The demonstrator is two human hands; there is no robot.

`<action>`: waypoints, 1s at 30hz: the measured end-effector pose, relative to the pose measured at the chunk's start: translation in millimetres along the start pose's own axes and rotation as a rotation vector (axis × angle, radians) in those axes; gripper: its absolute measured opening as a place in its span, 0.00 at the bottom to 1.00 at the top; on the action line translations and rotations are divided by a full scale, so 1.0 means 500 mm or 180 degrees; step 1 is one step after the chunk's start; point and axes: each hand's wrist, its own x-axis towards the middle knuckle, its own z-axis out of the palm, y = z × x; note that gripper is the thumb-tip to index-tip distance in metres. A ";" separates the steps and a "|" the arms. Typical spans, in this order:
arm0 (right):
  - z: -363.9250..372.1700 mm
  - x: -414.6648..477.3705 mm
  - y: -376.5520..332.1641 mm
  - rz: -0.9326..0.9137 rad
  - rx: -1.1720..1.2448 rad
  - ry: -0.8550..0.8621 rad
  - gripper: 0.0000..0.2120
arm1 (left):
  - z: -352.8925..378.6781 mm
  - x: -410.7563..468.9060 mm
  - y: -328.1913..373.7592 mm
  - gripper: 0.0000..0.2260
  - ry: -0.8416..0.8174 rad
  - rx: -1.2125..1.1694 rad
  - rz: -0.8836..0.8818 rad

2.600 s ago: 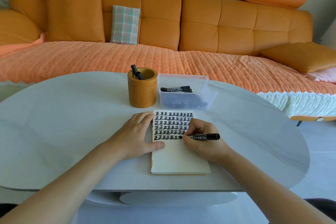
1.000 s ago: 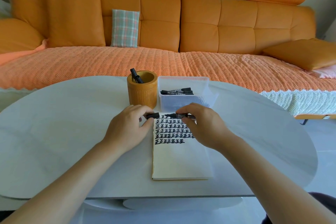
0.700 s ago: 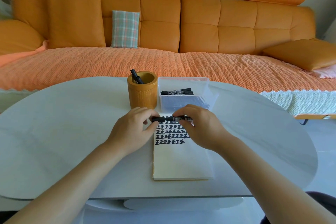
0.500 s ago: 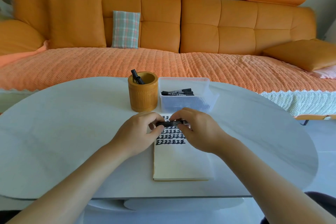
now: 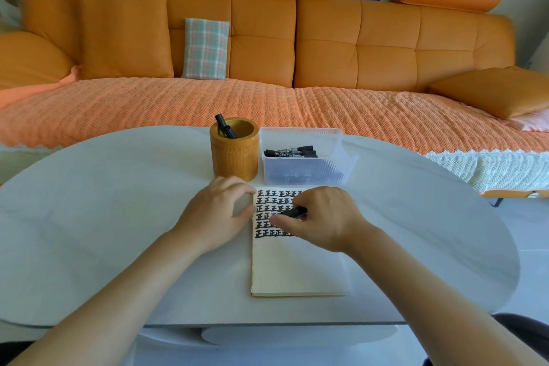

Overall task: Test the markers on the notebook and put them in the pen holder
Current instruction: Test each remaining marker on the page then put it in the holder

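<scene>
1. The right hand (image 5: 322, 217) pinches a black marker (image 5: 294, 212) above the written rows of the notebook (image 5: 297, 264).
2. The left hand (image 5: 218, 212) sits at the notebook's left edge, fingers loosely curled, with nothing visible in them.
3. Behind, on the counter (image 5: 118, 202), a pen holder (image 5: 234, 157) holds a second marker (image 5: 225, 127). Just beside it, a clear box (image 5: 303, 172) holds spare markers (image 5: 292, 152).

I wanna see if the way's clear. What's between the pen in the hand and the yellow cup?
Head view: between the marker and the pen holder lies only the notebook's inked top corner and bare table; the left hand is beside.
</scene>
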 end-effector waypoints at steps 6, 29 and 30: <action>0.015 0.005 -0.007 0.0151 0.0053 0.0098 0.30 | 0.028 -0.001 -0.028 0.21 -0.0350 0.0333 -0.0211; -0.096 0.218 -0.069 0.0232 0.2523 0.1040 0.07 | 0.043 0.011 -0.062 0.25 -0.0261 0.0598 0.0133; -0.111 0.236 -0.075 0.0261 0.2690 0.1233 0.08 | 0.040 0.014 -0.064 0.24 -0.0229 0.0547 0.0137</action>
